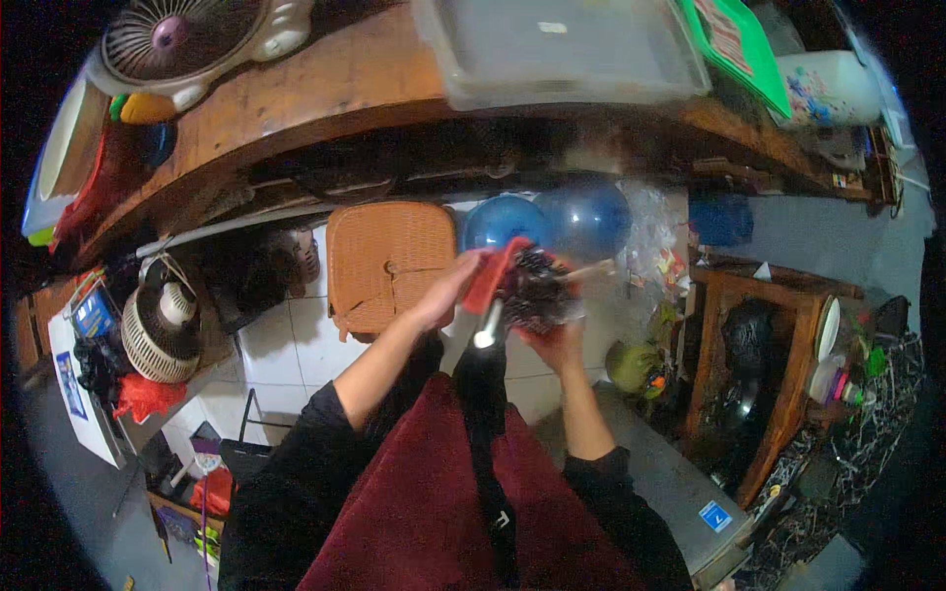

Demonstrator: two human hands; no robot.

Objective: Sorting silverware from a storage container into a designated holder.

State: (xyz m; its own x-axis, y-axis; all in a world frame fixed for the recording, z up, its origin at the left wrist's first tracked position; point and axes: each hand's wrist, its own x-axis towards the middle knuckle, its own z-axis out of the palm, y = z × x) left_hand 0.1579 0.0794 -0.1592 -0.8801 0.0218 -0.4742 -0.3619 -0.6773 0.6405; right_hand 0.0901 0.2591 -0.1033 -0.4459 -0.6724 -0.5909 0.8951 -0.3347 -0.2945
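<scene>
In front of my chest, both hands are at a dark, shiny bundle [537,291] with a red, cloth-like piece [490,280] along its left side. My left hand [455,286] is closed on the red piece. My right hand [557,345] grips the bundle from below, its fingers partly hidden. Blur keeps me from telling what kind of thing the bundle is. A short rod with a white end [486,337] shows just below it. A pale, thin strip [596,273] sticks out at its right.
Ahead runs a wooden counter [325,69] bearing a translucent plastic tub [581,59] and a fan [182,44]. Under its edge are a brown woven stool [389,261] and blue round containers [505,225]. A wooden rack [759,286] stands at right, a second fan [163,320] at left.
</scene>
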